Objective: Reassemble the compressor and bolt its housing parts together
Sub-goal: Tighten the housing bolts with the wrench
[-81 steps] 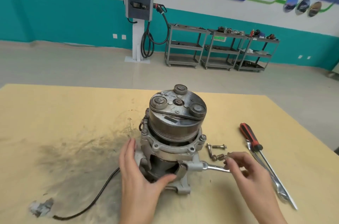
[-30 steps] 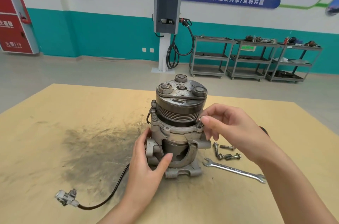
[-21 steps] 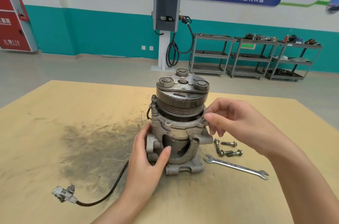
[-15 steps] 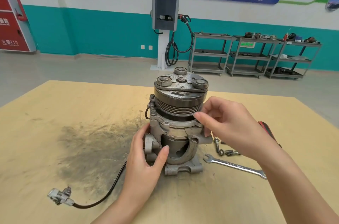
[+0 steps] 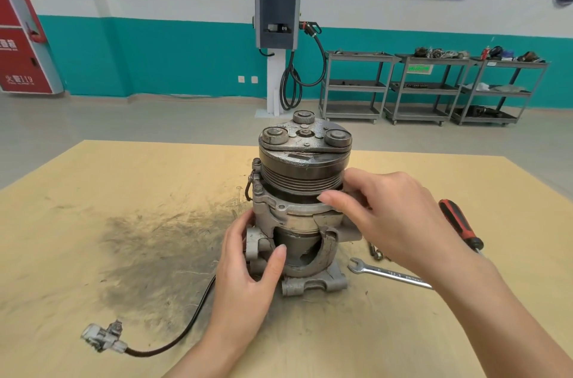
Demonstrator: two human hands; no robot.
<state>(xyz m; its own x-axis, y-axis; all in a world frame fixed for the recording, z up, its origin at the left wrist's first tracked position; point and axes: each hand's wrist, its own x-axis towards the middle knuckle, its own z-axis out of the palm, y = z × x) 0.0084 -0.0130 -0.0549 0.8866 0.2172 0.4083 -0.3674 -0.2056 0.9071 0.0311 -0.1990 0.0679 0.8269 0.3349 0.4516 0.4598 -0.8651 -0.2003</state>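
Observation:
The grey compressor (image 5: pixel 304 173) stands upright on the yellow table (image 5: pixel 124 179), its grooved pulley and clutch plate on top. My left hand (image 5: pixel 248 272) grips the lower housing from the left, thumb across the front. My right hand (image 5: pixel 393 219) covers the right side of the housing flange, forefinger reaching along its front edge. Its fingers curl at the lug where a bolt sits; the bolt itself is hidden under the hand.
Loose bolts (image 5: pixel 375 253) and an open-end wrench (image 5: pixel 387 273) lie right of the compressor base. A red-and-black screwdriver (image 5: pixel 459 224) lies further right. A black cable with a connector (image 5: pixel 104 337) trails front left over a dark grease smear (image 5: pixel 155 241).
My right hand let go of the wrench, rose to the flange bolt and pinched it, then turned so its fingers sweep leftward across the flange. My left hand stayed on the lower housing.

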